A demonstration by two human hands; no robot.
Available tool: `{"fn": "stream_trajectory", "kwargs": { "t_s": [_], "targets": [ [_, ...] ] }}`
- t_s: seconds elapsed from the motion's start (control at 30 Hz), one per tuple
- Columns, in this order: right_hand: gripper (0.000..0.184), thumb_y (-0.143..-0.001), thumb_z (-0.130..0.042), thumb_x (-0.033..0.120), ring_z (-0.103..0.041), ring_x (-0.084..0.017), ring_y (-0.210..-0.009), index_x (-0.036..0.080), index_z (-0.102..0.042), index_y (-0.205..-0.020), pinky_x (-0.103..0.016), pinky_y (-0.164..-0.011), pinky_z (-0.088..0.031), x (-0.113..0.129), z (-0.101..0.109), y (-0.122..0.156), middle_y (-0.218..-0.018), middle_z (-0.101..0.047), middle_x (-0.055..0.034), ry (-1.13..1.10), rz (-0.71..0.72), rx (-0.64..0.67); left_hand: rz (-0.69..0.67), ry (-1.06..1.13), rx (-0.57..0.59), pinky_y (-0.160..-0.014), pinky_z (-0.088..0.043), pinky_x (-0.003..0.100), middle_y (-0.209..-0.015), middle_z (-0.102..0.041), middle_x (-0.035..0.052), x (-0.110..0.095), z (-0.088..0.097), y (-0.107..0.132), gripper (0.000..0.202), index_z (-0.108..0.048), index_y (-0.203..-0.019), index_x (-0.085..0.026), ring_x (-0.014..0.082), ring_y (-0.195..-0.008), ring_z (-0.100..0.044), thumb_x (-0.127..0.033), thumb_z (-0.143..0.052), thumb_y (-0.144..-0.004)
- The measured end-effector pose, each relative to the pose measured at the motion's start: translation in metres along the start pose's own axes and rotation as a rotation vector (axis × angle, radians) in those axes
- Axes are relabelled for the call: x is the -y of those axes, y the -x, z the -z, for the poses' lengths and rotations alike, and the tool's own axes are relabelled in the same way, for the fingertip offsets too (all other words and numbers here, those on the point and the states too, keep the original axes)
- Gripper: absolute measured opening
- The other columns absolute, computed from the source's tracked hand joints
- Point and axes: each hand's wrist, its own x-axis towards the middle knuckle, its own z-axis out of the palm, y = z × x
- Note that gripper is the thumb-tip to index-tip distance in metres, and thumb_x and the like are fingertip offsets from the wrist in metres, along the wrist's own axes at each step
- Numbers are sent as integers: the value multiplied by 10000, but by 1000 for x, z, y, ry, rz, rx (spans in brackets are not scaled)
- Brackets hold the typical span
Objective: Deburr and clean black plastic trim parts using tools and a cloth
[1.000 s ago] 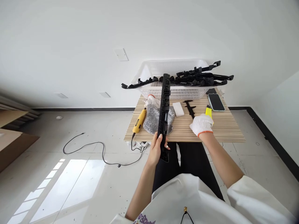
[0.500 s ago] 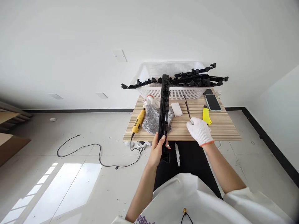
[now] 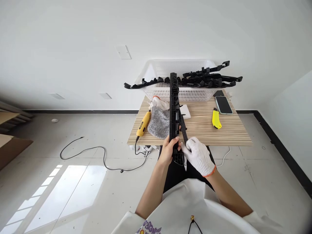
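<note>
My left hand [image 3: 167, 152], bare, is closed around the lower part of a long black ribbed plastic part [image 3: 174, 107], which stands lengthwise in front of me over the table's near edge. My right hand [image 3: 199, 156] wears a white knit glove with an orange cuff. Its fingers pinch a thin black strip [image 3: 183, 127] that leans close along the right side of the plastic part. Whether the strip touches the part, I cannot tell. Behind them lie a grey cloth [image 3: 158, 125] and a white block [image 3: 186, 112], the latter partly covered by the strip.
A white plastic basket [image 3: 190, 95] at the back of the table [image 3: 200, 135] bears several black plastic parts [image 3: 209, 79] sticking out past its sides. A yellow corded rotary tool [image 3: 143, 124], a spare glove [image 3: 159, 103], a yellow cutter [image 3: 215, 119] and a phone [image 3: 224, 105] lie around.
My right hand has moved left and toward me, bringing the black strip from over the table to the side of the plastic part. My left hand keeps its hold.
</note>
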Motion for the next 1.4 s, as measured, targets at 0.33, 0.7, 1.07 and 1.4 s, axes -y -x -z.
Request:
{"fn": "stream_trajectory", "kwargs": {
  "t_s": [0.33, 0.7, 1.07, 1.4],
  "targets": [
    [419, -848, -624, 469, -597, -102, -472, 237, -427, -1136, -230, -395, -478, 7, 8, -32, -895, -671, 9, -981, -358, -107, -18, -41, -1, -510, -395, 199, -709, -572, -9, 3, -1, 2, 221, -643, -1002, -167, 86, -578, -491, -302, -676, -830],
    [358, -824, -641, 466, -421, -60, -327, 272, -405, -1011, -180, -281, -297, 27, 23, -69, -647, -572, 99, -1205, -371, -201, -43, -140, -90, -673, -494, 233, -1052, -647, 27, 16, 4, 7, 402, -619, -1251, -259, 96, -695, -544, -408, -662, -880],
    [336, -848, -621, 428, -379, -53, -372, 279, -422, -1073, -177, -337, -333, 36, 21, -73, -615, -504, 110, -1249, -313, -212, -71, -209, -94, -711, -485, 271, -724, -559, -18, 19, -1, 8, 364, -636, -1126, -213, 143, -688, -546, -456, -674, -857],
    [465, -876, -601, 369, -361, -53, -424, 299, -444, -1307, -173, -343, -332, 42, 21, -70, -654, -465, 77, -1308, -245, -216, -75, -210, -69, -710, -471, 258, -709, -547, -22, 21, 1, 7, 332, -613, -1106, -203, 132, -687, -523, -449, -640, -885]
  ]
}}
